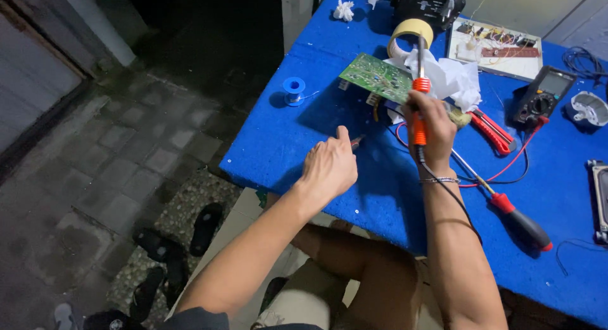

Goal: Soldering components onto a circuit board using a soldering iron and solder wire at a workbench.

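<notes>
My right hand [429, 128] grips an orange soldering iron [419, 94] upright, its metal tip pointing away toward a roll of tape [409, 33]. The iron's black cord runs down along my right forearm. Just left of the iron a green circuit board [379, 77] rests tilted on the blue table [304, 124]. My left hand [329, 167] reaches over the table's near part, fingers closed on a small dark, red-tipped tool [357, 140] that is mostly hidden by the hand. Crumpled white tissue [451, 78] lies behind my right hand.
A blue solder spool [294, 90] sits near the table's left edge. Red cutters [495, 132], a red-handled screwdriver [520, 221], a multimeter [543, 97] with red lead, and a breadboard [495, 49] lie to the right. Sandals [206, 227] rest on the paved floor at left.
</notes>
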